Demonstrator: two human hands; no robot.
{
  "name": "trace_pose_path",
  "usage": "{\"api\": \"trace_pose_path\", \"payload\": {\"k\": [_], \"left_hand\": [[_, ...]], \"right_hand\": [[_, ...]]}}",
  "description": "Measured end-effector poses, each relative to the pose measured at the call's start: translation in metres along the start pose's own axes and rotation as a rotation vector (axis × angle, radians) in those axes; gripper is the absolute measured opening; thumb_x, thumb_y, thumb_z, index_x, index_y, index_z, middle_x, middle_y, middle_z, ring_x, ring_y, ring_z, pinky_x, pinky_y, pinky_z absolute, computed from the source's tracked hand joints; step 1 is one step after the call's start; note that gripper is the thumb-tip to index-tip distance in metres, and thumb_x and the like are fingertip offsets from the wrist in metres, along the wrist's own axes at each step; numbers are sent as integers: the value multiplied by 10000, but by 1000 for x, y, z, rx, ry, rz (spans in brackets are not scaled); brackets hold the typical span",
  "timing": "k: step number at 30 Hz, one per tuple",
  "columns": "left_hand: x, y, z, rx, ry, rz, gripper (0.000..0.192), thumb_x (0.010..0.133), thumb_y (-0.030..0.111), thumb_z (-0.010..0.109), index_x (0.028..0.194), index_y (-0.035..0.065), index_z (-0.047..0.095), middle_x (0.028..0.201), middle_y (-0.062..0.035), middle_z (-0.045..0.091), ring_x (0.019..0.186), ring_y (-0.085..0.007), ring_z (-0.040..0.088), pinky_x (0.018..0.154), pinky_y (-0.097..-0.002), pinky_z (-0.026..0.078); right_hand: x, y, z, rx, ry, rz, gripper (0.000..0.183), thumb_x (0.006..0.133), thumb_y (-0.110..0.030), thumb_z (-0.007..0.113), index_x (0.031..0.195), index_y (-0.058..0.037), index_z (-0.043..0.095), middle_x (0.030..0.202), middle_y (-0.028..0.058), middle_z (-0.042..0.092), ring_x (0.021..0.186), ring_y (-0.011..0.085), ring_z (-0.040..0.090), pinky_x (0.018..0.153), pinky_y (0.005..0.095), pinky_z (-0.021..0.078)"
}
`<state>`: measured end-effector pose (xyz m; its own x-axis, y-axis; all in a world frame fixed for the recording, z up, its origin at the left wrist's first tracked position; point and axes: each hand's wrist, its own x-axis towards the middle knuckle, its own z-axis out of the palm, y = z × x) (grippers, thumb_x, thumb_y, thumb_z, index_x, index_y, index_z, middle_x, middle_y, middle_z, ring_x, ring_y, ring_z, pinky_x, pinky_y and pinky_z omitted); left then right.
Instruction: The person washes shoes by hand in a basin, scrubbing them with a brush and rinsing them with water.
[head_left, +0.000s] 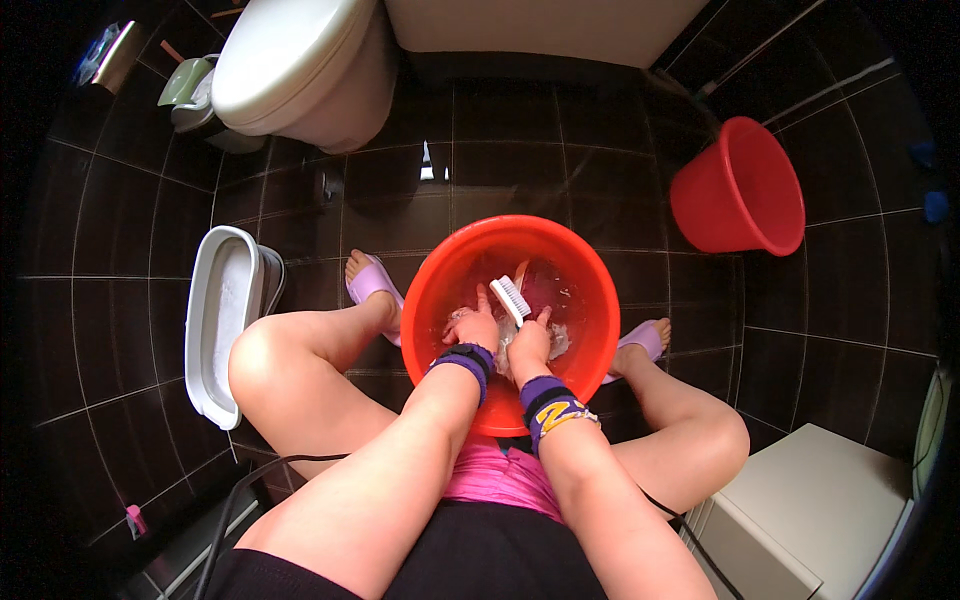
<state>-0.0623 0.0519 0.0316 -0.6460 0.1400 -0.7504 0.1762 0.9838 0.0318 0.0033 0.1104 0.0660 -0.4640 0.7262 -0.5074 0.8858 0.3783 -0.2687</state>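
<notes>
A red-orange plastic basin (611, 322) sits on the floor between my feet, with water in it. My right hand (529, 345) grips a white scrubbing brush (511, 300), its bristles facing up and to the right. To the left of it, my left hand (475, 328) is lowered into the basin with its fingers apart, the index finger pointing away from me. Some of its fingertips are blurred by water or froth. Something whitish and translucent (559, 341) shows beside my right hand; I cannot tell what it is. A narrow brown piece (521, 270) appears beyond the brush.
A red bucket (697, 195) lies tilted at the right. On the left stands a grey-white oblong bucket (196, 330), near my knee. Beyond are a toilet (322, 97) and a small bin (225, 135). A pale cabinet (817, 487) is at the lower right.
</notes>
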Motion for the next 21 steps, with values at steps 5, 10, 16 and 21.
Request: {"api": "trace_pose_path", "payload": {"k": [5, 10, 16, 21], "left_hand": [[31, 11, 17, 237, -183, 167, 692, 855, 194, 516, 1431, 33, 168, 1174, -289, 555, 1026, -481, 573, 782, -613, 478], [19, -18, 8, 65, -41, 232, 908, 727, 273, 689, 1435, -5, 194, 1126, -276, 593, 1032, -379, 604, 893, -409, 491], [-26, -34, -69, -39, -124, 329, 1165, 612, 331, 733, 1461, 5, 5, 1160, -276, 577, 1049, -375, 591, 920, -381, 463], [-53, -60, -102, -349, -158, 414, 1076, 659, 341, 704, 1469, 16, 76, 1285, -277, 496, 1145, -324, 548, 961, -339, 436]], "right_hand": [[30, 17, 14, 168, -155, 210, 698, 875, -30, 429, 1469, -40, 62, 1270, 339, 450, 1115, 412, 535, 938, 415, 459], [38, 13, 11, -46, -191, 17, 742, 783, -80, 606, 1380, 124, 216, 1097, 290, 594, 1015, 361, 609, 854, 400, 500], [36, 12, -47, 79, -383, -100, 327, 738, 16, 670, 1050, 58, 580, 916, 172, 635, 724, 292, 667, 512, 371, 581], [-10, 8, -116, 506, -464, -91, 212, 695, 54, 702, 786, -32, 530, 745, 39, 585, 562, 153, 586, 472, 267, 515]]}}
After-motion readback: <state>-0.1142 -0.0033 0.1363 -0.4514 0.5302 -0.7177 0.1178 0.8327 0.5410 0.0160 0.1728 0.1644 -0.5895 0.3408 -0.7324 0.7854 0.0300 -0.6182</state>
